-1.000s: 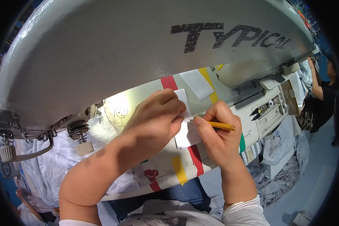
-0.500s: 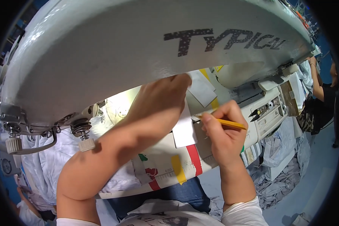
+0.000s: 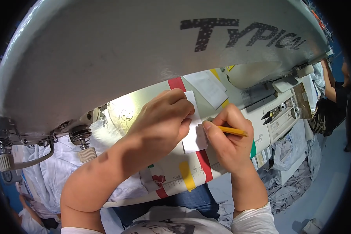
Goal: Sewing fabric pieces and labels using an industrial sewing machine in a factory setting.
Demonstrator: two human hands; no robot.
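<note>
I see my left hand (image 3: 163, 115) back from the loose sheets (image 3: 206, 89) beyond it, curled over the white paper (image 3: 195, 143), grip hidden, seemingly steadying it beside my right hand (image 3: 231, 138), which pinches the yellow pencil (image 3: 236, 132).

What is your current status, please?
Left hand over white rectangular paper. Right hand gripping yellow wooden pencil. Curved grey machine arm blocks view beyond.

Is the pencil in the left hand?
No, the right hand holds the pencil, while the left hand is over the white paper.
</note>
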